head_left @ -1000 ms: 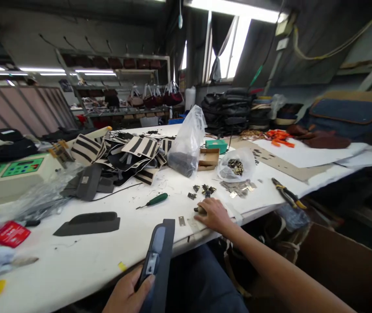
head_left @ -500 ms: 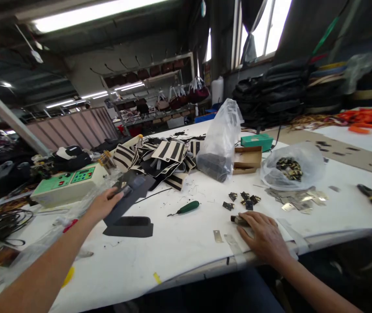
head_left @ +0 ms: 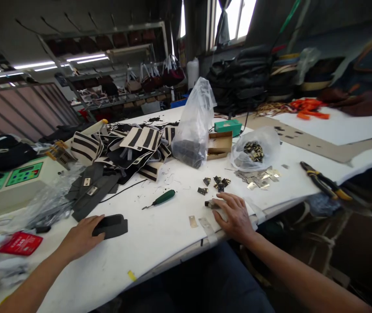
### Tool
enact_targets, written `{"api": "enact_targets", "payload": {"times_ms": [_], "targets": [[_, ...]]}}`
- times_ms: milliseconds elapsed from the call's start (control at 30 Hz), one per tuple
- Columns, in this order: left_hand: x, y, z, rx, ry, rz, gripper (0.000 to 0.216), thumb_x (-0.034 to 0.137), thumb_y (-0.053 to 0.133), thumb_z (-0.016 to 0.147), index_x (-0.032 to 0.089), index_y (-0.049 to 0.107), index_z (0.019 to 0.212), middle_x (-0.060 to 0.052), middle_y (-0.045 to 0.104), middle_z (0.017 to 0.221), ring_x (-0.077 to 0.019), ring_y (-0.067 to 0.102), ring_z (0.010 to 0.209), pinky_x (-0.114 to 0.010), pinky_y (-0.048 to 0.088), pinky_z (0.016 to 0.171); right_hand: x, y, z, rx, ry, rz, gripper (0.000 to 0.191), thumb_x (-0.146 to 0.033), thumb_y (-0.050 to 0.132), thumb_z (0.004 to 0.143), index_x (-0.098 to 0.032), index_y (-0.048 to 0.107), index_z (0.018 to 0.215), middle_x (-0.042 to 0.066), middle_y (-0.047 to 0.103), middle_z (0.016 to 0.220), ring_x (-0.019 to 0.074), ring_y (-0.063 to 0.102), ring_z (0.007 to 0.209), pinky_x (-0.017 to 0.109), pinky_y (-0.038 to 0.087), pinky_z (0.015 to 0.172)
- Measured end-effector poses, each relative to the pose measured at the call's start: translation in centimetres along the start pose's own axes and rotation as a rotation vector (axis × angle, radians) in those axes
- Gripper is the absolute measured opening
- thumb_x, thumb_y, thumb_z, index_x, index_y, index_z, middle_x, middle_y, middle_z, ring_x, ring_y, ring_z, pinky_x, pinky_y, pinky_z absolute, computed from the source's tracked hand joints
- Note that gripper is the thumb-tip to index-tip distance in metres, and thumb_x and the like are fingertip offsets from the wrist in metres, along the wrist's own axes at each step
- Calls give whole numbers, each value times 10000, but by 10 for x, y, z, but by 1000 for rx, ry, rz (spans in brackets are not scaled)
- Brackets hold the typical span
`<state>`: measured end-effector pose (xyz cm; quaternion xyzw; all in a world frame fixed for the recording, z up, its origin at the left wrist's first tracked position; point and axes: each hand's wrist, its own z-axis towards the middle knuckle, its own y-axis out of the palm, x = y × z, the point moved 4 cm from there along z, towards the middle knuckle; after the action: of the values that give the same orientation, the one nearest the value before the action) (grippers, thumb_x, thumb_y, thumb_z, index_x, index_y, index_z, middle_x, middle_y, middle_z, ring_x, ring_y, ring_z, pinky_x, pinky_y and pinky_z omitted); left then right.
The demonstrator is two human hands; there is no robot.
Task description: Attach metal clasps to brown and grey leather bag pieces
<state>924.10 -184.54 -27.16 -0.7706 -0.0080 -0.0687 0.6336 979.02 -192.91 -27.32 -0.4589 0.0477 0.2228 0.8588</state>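
Note:
My left hand [head_left: 81, 237] lies on the white table [head_left: 160, 230] with its fingers curled over the left end of a flat dark grey piece [head_left: 112, 226]. Behind it sits a stack of similar grey pieces [head_left: 90, 191] with small metal plates on them. My right hand [head_left: 234, 215] rests palm down near the table's front edge, fingers over a small dark-tipped tool [head_left: 210, 203]. Two small metal strips [head_left: 193, 221] lie just left of that hand.
A green-handled awl [head_left: 163, 198], loose dark clasps [head_left: 215, 182] and silver plates [head_left: 257, 177] lie mid-table. Behind stand bags of hardware [head_left: 254, 150], a tall plastic bag [head_left: 192, 126], a cardboard box [head_left: 218, 145] and striped pieces [head_left: 137, 141]. Pliers [head_left: 323, 184] lie right, a control box [head_left: 13, 182] left.
My left hand carried a grey piece from my lap to the stack at the left, let it go, and now sits on the flat grey piece. My right hand stayed put.

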Motion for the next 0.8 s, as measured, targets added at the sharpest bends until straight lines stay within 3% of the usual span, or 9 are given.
{"api": "enact_targets", "payload": {"times_ms": [100, 233, 467, 600, 700, 800], "targets": [[10, -3, -3, -57, 29, -2, 777, 657, 617, 755, 120, 653, 1315, -198, 675, 1309, -406, 582, 1252, -482, 432, 1074, -4, -2, -6, 5, -37, 58, 284, -246, 606, 972, -247, 695, 1241, 102, 679, 1316, 292, 558, 1315, 472, 408, 1103], [48, 7, -20, -88, 90, -109, 547, 629, 635, 802, 179, 700, 1106, -124, 711, 1088, -339, 662, 1058, -416, 495, 941, -5, -4, -7, 0, -13, 105, 250, -252, 604, 966, -234, 723, 1186, 106, 703, 1244, 286, 590, 1254, 453, 435, 1057], [170, 27, -60, 39, 83, -383, 337, 455, 665, 837, 241, 649, 1097, -43, 722, 1072, -286, 690, 967, -411, 514, 879, 18, 5, 41, -133, 154, 11, 239, -317, 657, 950, -195, 755, 1130, 116, 726, 1157, 264, 648, 1068, 389, 473, 962], [230, 22, -64, 207, 284, -459, 228, 317, 659, 866, 227, 668, 1076, -60, 724, 1046, -274, 678, 985, -436, 520, 923, 20, 29, 77, -240, 165, -37, 265, -345, 708, 912, -203, 780, 1124, 112, 740, 1106, 267, 650, 1047, 366, 465, 948], [250, 19, -64, 300, 507, -467, 221, 223, 630, 888, 224, 686, 1102, -80, 731, 1060, -285, 661, 1030, -502, 498, 1003, 15, 46, 93, -305, 150, -36, 179, -299, 734, 875, -209, 809, 1010, 107, 752, 1033, 266, 659, 1015, 355, 465, 917], [247, 20, -62, 351, 561, -508, 308, 159, 632, 866, 233, 710, 1155, -82, 748, 1102, -304, 651, 1097, -596, 403, 1132, 6, 49, 98, -323, 120, 4, 87, -212, 723, 852, -206, 806, 879, 91, 753, 949, 251, 673, 980, 339, 470, 890]]}}
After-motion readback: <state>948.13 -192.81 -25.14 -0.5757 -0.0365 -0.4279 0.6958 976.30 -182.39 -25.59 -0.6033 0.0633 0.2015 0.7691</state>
